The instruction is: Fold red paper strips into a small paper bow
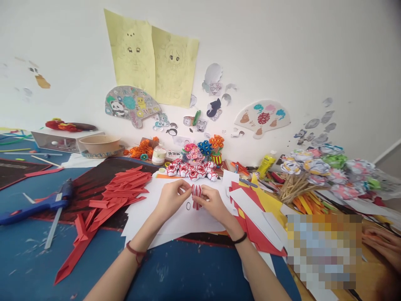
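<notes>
The right grip (215,204) partly hides the folded red-and-white striped paper piece (196,191). At near right, a square-blocked pixelated patch (324,251) masks whatever lies there. The left edge cuts off the blue pistol-shaped glue gun (59,201); the right edge, a co-worker's hand (384,244).

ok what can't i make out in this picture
All in the head view:
Striped paper: partly hidden by the left hand and right hand.
Blue glue gun: cut off by the left edge.
Another person's hand: cut off by the right edge.
Lower right: covered by a pixelated patch.
</notes>
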{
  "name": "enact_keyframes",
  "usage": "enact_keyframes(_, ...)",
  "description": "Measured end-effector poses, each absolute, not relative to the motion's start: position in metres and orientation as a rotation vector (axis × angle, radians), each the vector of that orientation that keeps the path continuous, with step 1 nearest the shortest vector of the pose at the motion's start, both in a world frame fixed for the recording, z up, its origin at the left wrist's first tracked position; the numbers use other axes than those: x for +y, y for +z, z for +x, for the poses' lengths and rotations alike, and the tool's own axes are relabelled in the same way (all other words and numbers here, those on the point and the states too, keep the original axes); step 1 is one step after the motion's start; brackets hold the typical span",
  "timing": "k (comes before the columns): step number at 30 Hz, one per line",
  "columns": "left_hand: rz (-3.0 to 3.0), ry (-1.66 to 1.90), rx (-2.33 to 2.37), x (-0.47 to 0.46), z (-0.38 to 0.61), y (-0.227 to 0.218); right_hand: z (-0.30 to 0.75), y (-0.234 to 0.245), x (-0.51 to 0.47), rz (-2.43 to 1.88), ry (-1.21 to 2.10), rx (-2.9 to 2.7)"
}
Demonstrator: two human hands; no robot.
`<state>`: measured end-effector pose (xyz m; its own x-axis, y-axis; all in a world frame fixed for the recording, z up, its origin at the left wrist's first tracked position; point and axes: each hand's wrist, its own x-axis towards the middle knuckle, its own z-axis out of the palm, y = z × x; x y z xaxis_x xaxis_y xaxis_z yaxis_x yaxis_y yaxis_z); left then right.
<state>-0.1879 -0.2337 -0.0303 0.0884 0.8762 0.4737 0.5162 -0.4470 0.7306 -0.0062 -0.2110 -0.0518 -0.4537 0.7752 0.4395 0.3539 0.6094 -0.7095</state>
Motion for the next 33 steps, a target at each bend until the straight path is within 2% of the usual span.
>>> enact_keyframes(6,1.962,1.250,1.451,-0.236,-0.187,-0.028,-0.008,-0.053,-0.212,-0.898,0.659,-2.063)
enact_keyframes(15,1.951,1.266,1.283,-0.235,-0.189,-0.028,-0.006,-0.057,-0.210,-0.909,0.802,-2.019)
enact_keyframes(25,2.065,1.348,1.474,-0.237,-0.191,-0.026,-0.006,-0.054,-0.209,-0.932,0.570,-2.061)
enact_keyframes(29,1.843,1.588,1.505,-0.241,-0.198,-0.014,-0.004,-0.052,-0.209,-0.919,0.576,-2.088)
enact_keyframes(33,1.647,1.882,1.326,-0.247,-0.200,-0.007,-0.006,-0.052,-0.213,-0.894,0.580,-2.151)
